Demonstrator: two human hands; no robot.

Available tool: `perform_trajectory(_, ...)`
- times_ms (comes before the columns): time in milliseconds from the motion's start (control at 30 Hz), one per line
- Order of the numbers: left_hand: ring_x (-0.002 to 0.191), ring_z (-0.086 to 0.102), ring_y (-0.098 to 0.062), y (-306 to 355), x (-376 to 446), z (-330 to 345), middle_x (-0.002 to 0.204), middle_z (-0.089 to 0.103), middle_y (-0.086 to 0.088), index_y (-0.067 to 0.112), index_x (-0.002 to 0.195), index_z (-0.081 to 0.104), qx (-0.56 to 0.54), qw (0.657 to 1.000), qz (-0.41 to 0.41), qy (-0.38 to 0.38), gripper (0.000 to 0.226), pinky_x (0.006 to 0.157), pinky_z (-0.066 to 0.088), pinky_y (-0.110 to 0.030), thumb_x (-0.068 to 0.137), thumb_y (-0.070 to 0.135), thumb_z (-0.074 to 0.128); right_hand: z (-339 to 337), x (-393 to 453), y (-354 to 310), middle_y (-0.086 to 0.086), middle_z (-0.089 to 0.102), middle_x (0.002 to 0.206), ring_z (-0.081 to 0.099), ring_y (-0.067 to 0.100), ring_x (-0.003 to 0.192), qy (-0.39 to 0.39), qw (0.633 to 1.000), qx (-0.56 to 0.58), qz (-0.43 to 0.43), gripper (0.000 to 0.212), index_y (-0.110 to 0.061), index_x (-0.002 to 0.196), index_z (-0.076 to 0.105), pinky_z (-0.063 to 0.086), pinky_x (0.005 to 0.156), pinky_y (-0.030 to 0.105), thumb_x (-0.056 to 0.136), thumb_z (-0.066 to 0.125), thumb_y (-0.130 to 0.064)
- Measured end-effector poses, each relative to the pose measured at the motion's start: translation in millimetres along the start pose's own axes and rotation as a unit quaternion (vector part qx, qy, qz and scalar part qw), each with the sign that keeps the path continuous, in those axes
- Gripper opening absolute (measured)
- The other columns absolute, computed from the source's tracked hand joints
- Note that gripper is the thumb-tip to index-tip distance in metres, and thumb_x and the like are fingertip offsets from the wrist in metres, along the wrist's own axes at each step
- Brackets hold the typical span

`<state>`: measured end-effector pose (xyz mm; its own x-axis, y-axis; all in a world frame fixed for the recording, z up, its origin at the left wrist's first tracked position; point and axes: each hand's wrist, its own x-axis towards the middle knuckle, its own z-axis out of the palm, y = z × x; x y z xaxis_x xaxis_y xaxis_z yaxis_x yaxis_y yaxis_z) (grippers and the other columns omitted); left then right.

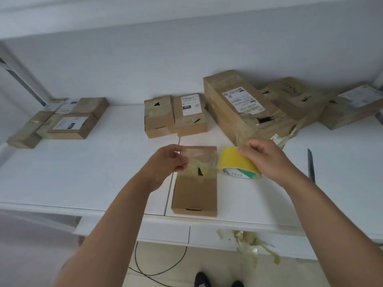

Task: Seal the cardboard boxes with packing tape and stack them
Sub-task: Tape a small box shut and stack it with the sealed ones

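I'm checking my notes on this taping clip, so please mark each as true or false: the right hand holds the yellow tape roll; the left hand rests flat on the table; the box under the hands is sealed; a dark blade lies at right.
1. The right hand grips the yellow roll of packing tape. True.
2. The left hand rests flat on the white table. False: it pinches the clear tape strip pulled from the roll.
3. The brown cardboard box under the hands is fully sealed. False: the strip is not pressed down.
4. A dark blade lies at right. True.

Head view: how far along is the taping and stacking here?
Done: the boxes at back left look taped and piled. In hand: left hand stretches a tape strip from the yellow roll in the right hand over the near box. Left: the torn box.
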<state>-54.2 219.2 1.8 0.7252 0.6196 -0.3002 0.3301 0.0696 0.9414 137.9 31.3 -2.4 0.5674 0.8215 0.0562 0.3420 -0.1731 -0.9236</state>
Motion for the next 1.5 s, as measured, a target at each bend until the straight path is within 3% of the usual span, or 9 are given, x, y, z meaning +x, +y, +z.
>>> perform_trajectory(100,0.071,0.061,-0.016,-15,5,-7,0.076,0.063,-0.007,0.003,0.088,0.066,-0.028,0.999,0.004,0.028,0.011,0.072,0.056,-0.022,0.097,0.0,0.059,12,2,-4,-0.008,0.035,0.058,0.036,0.004,0.056,-0.005,0.999,-0.032,0.013,0.04,-0.015,0.06,0.045,0.026,0.053,0.019,0.094,0.063,-0.022)
perform_trajectory(233,0.075,0.057,-0.018,-35,11,-8,0.078,0.062,-0.006,0.004,0.085,0.067,-0.025,0.998,0.004,0.05,0.012,0.081,0.052,-0.036,0.093,0.013,0.065,26,-1,-5,-0.012,0.039,0.055,0.037,0.003,0.054,0.046,0.997,-0.064,0.022,0.036,-0.017,0.062,0.05,0.029,0.052,0.016,0.095,0.061,-0.023)
perform_trajectory(367,0.055,0.045,-0.003,-47,11,0,0.059,0.051,0.011,0.012,0.066,0.062,0.019,0.999,0.014,0.048,0.028,0.059,0.04,-0.015,0.094,0.009,0.061,36,-6,-1,0.004,0.048,0.067,0.045,0.01,0.062,0.106,0.988,-0.089,0.062,0.032,-0.008,0.074,0.058,0.034,0.06,0.026,0.094,0.063,-0.033)
perform_trajectory(433,0.061,0.049,-0.004,-53,13,2,0.064,0.054,0.013,0.019,0.078,0.069,0.036,0.998,0.019,0.051,0.021,0.061,0.041,-0.015,0.096,0.012,0.06,39,-9,-1,0.008,0.049,0.07,0.047,0.012,0.064,0.108,0.985,-0.108,0.078,0.033,-0.008,0.075,0.059,0.036,0.061,0.03,0.091,0.066,-0.035)
perform_trajectory(567,0.081,0.057,-0.004,-60,20,1,0.089,0.061,0.013,0.021,0.105,0.067,0.145,0.987,0.021,0.064,0.016,0.06,0.04,-0.005,0.099,0.016,0.053,47,-10,2,0.003,0.045,0.064,0.042,0.007,0.056,0.087,0.976,-0.18,0.081,0.034,-0.005,0.073,0.056,0.032,0.054,0.022,0.089,0.069,-0.032)
perform_trajectory(700,0.08,0.054,0.0,-62,19,9,0.094,0.063,0.011,0.015,0.103,0.066,0.163,0.985,0.03,0.055,0.026,0.059,0.036,0.003,0.094,0.002,0.045,45,-5,2,0.0,0.044,0.059,0.043,0.007,0.055,0.078,0.961,-0.26,0.061,0.036,-0.009,0.066,0.051,0.033,0.054,0.022,0.089,0.068,-0.031)
perform_trajectory(933,0.064,0.05,-0.008,-61,21,-1,0.072,0.053,0.006,0.019,0.107,0.038,0.181,0.978,0.072,0.08,0.017,0.048,0.038,-0.014,0.099,0.005,0.041,43,11,-3,0.003,0.049,0.062,0.051,0.023,0.066,0.041,0.919,-0.382,0.087,0.041,-0.012,0.065,0.044,0.041,0.059,0.036,0.087,0.063,-0.04)
perform_trajectory(1267,0.075,0.055,-0.017,-64,32,7,0.085,0.057,0.001,0.019,0.1,0.042,0.227,0.969,0.056,0.081,0.011,0.065,0.046,-0.033,0.098,0.011,0.05,38,15,2,0.007,0.051,0.063,0.053,0.026,0.066,0.037,0.91,-0.399,0.106,0.039,-0.011,0.064,0.044,0.041,0.057,0.037,0.084,0.062,-0.04)
perform_trajectory(1500,0.097,0.059,-0.027,-65,27,14,0.106,0.063,-0.008,0.018,0.099,0.039,0.276,0.953,0.089,0.088,0.016,0.075,0.048,-0.038,0.095,0.004,0.043,40,18,8,0.002,0.048,0.063,0.05,0.022,0.064,0.027,0.901,-0.423,0.098,0.039,-0.013,0.063,0.043,0.032,0.051,0.031,0.083,0.063,-0.04)
